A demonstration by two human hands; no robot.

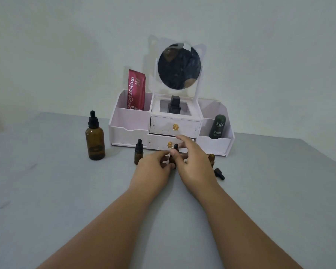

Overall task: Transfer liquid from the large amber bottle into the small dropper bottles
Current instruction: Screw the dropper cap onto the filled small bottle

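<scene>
The large amber bottle stands capped with a black dropper at the left, a little liquid at its bottom. A small capped dropper bottle stands just left of my hands. My left hand holds the body of a middle small dropper bottle, while my right hand pinches its black dropper cap with thumb and fingers. A third small bottle stands uncapped behind my right hand, partly hidden. Its loose black dropper lies on the table to the right.
A white cosmetic organizer with a round mirror and two drawers stands against the wall right behind the bottles. It holds a red tube, a black bottle and a dark green container. Grey tabletop spreads in front.
</scene>
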